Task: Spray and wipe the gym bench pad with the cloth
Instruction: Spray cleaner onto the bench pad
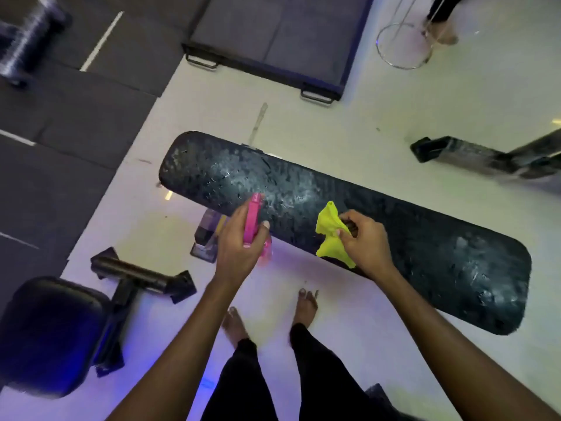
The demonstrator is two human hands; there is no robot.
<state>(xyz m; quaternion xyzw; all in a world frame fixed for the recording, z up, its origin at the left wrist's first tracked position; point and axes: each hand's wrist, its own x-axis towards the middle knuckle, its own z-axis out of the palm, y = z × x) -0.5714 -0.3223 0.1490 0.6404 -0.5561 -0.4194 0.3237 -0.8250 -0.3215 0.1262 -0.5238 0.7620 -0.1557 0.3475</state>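
Note:
A long black gym bench pad point(425, 247) runs from upper left to lower right across the middle of the view; its surface is worn and shows whitish wet-looking patches. My left hand point(239, 243) grips a pink spray bottle point(252, 221), its nozzle pointing away over the pad's near edge. My right hand point(364, 241) holds a crumpled bright yellow cloth point(329, 232) just above the pad, about at its middle. The bottle's lower body is mostly hidden behind my left hand.
The bench's frame and foot point(142, 276) show under the pad at left. A second padded seat point(51, 332) sits at lower left. A dark mat platform point(273, 34) lies beyond, another bench leg point(473, 158) at right. My bare feet point(305, 305) stand on the white floor.

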